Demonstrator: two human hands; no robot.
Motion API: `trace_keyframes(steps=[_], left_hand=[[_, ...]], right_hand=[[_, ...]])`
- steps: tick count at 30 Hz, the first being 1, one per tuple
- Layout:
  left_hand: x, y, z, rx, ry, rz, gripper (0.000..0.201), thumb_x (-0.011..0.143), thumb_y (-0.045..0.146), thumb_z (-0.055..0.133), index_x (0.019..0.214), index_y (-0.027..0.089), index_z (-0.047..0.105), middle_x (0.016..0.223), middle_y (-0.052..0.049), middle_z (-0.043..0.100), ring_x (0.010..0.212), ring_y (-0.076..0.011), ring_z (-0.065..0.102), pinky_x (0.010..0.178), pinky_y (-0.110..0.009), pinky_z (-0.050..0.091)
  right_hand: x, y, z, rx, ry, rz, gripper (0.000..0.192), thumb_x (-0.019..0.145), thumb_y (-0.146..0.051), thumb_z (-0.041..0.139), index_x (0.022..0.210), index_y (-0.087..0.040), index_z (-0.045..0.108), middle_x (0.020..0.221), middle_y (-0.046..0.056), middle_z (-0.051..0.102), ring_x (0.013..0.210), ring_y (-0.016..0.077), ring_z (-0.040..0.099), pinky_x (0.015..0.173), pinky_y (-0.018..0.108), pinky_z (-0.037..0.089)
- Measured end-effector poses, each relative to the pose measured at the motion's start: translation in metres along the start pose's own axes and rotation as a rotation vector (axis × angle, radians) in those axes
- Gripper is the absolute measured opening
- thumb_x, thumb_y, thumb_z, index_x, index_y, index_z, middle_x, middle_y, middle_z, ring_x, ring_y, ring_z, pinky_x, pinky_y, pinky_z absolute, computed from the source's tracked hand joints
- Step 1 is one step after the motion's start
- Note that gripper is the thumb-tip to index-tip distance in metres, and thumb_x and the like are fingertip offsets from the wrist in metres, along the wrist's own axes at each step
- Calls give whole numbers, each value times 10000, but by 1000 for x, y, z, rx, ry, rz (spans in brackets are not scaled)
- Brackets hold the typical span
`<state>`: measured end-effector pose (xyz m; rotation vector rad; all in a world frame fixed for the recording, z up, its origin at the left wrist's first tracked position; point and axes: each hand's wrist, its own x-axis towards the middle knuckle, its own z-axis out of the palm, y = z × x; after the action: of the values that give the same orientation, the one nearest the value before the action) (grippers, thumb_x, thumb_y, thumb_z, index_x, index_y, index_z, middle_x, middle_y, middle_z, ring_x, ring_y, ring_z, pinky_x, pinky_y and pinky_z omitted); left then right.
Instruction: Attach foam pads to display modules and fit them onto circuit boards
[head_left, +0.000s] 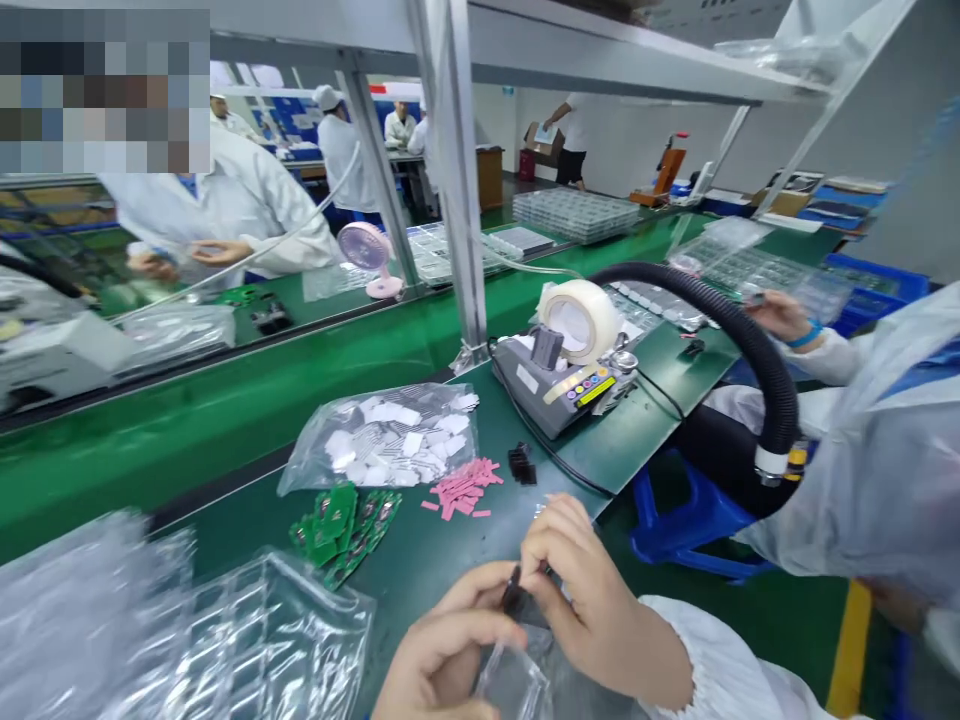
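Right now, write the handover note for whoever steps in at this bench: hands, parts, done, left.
Left hand: closed on a small clear bag.
Right hand: fingertips pinch a small black part just above the bag's mouth.
On the green mat: green circuit boards in a loose pile, pink strips, a bag of white pads, more black parts, tape dispenser behind.
Done: cannot tell how many are bagged.
Left: the black part is not yet inside the bag.

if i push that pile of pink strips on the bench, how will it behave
The pink strips look tiny and thin, so probably very light and apt to scatter rather than slide together. They lie loose on the smooth green mat, so likely slippery to pinch singly.
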<state>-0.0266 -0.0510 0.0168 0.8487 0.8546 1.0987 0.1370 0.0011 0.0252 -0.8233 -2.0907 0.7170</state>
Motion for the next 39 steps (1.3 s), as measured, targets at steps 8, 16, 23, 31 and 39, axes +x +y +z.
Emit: trace_keyframes(steps=[8, 16, 23, 31, 39], left_hand=[[0, 5, -3, -618, 44, -47, 277, 663, 436, 694, 773, 182, 703, 1154, -91, 597, 1139, -279, 490, 969, -465, 392], [-2, 7, 1, -686, -88, -69, 287, 705, 412, 662, 815, 148, 689, 1152, -99, 538, 1119, -254, 458, 926, -450, 425], [-4, 10, 5, -484, -10, -91, 298, 637, 383, 731, 814, 144, 708, 1028, -80, 564, 923, -188, 532, 823, -294, 441], [-10, 13, -1, -366, 32, -31, 300, 654, 376, 722, 878, 178, 694, 1259, -109, 527, 1217, -294, 422, 1038, -420, 294], [-6, 3, -4, -138, 164, 138, 332, 651, 352, 732, 954, 234, 666, 1175, -83, 634, 1217, -295, 456, 1057, -475, 266]], right_hand=[[-20, 49, 5, 18, -139, 186, 262, 929, -318, 332, 703, -210, 409, 689, -3, 441, 654, 153, 447, 607, 287, 385], [-9, 66, 3, -51, -110, 131, 132, 872, -320, 478, 905, -206, 537, 909, 60, 566, 865, 203, 538, 731, 336, 445], [21, 2, -15, -106, -275, -233, 341, 851, -377, 561, 1154, -239, 487, 982, 46, 647, 902, 201, 587, 948, 446, 358], [28, 14, -21, -279, -274, -334, 256, 829, -221, 564, 1082, -221, 525, 967, 40, 666, 914, 192, 606, 977, 467, 342], [18, 15, -36, -71, -43, -144, 219, 785, -297, 629, 969, -247, 522, 877, 48, 621, 866, 231, 579, 887, 476, 386]])
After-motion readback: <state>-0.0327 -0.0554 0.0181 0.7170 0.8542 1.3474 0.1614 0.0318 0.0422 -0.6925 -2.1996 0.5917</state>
